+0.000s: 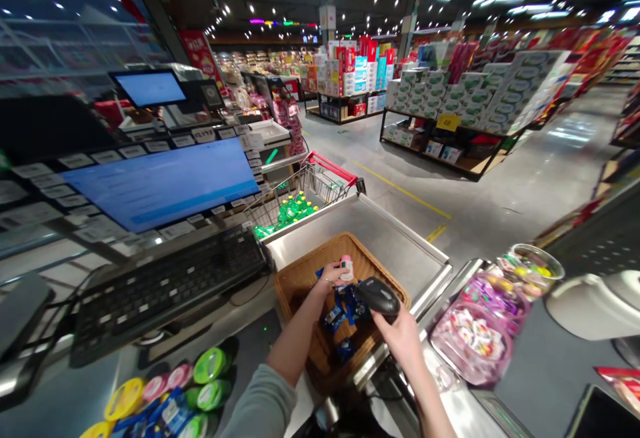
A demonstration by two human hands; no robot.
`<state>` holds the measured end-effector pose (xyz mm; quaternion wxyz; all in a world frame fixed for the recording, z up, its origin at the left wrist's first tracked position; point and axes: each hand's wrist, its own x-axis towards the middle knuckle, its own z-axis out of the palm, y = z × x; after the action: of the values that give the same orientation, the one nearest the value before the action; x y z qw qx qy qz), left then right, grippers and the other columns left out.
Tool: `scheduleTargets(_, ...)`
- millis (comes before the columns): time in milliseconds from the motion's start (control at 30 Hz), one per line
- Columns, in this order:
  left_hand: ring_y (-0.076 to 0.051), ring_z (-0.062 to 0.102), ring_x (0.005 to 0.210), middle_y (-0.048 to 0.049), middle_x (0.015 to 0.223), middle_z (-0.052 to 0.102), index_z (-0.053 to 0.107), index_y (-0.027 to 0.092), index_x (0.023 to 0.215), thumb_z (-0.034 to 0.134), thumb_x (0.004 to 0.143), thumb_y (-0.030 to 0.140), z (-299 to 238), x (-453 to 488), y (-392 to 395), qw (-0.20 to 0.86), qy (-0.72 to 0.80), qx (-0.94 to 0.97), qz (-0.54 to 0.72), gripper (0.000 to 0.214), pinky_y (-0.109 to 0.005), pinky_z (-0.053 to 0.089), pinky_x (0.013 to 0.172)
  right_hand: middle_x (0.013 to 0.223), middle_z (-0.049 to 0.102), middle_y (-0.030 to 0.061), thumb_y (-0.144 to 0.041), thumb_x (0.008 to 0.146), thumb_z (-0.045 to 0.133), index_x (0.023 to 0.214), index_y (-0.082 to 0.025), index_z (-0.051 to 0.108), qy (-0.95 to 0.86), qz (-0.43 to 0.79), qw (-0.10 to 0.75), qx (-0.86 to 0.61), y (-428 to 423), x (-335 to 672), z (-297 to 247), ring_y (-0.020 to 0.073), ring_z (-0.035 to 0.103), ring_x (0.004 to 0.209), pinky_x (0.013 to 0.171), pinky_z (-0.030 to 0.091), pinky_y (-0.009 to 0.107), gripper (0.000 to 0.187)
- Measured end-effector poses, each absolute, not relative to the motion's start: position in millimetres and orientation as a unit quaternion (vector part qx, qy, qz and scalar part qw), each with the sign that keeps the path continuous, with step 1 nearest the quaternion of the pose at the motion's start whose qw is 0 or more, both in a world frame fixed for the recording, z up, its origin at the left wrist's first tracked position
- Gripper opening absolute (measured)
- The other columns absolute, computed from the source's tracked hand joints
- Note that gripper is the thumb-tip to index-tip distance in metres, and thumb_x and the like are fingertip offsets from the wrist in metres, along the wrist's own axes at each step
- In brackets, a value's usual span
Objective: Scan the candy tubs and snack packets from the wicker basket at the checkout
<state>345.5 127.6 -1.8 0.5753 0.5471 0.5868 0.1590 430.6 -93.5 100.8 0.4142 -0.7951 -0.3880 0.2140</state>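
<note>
My left hand (332, 274) is closed around a small pink and white container (347, 267) above the brown woven basket (293, 278). Facing it from the right is a black handheld barcode scanner (381, 297), its handle gripped in my right hand (400, 331). Several blue packets (336, 318) lie in the basket below both hands; my left hand and the scanner hide part of them. The basket stands on the metal checkout counter (400, 245).
Left of the basket are a keyboard (170, 285) and a lit monitor (170, 181). Tubs with green, yellow and pink lids (210, 365) stand at the lower left. Candy tubs (473, 338) line the right. Beyond the counter, a shopping cart (330, 168) holds green bottles (295, 208).
</note>
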Motion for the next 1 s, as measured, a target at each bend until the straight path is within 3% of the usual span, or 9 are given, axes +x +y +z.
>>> scheduleTargets(167,-0.018,0.07,0.091,-0.011,0.108,0.071,0.055,0.015,0.129,0.081,0.066,0.031,21,296,108,0.646,0.518,0.499,0.254,0.07,-0.029,0.055,0.086,0.088,0.074,0.0074,-0.042,0.076,0.053,0.098,-0.017,0.064,-0.416,0.208,0.39,-0.795,-92,420,105,0.0254,0.07,0.085,0.073,0.052,0.032,0.035)
scheduleTargets(367,-0.021,0.068,0.096,-0.0117,0.111,0.071,0.062,0.013,0.121,0.085,0.055,0.037,36,225,66,0.644,0.446,0.439,0.44,0.074,-0.038,0.049,0.097,0.076,0.071,0.0046,-0.035,0.078,0.05,0.097,-0.018,0.062,-0.491,0.188,0.327,-0.785,-94,394,117,0.0239,0.07,0.076,0.067,0.05,0.029,0.028)
scheduleTargets(600,-0.02,0.069,0.091,-0.0068,0.097,0.075,0.058,0.017,0.128,0.081,0.061,0.037,66,192,31,0.586,0.477,0.449,0.477,0.073,-0.036,0.051,0.093,0.078,0.071,0.0067,-0.03,0.08,0.051,0.108,-0.015,0.057,-0.556,0.17,0.282,-0.763,-98,357,127,0.0261,0.07,0.081,0.067,0.048,0.029,0.033)
scheduleTargets(1000,-0.022,0.067,0.097,-0.0077,0.105,0.073,0.059,0.015,0.127,0.081,0.06,0.039,62,156,14,0.575,0.486,0.432,0.496,0.074,-0.038,0.048,0.097,0.076,0.072,0.0041,-0.032,0.08,0.051,0.113,-0.018,0.057,-0.572,0.186,0.293,-0.744,-105,334,133,0.0258,0.071,0.077,0.064,0.047,0.028,0.036)
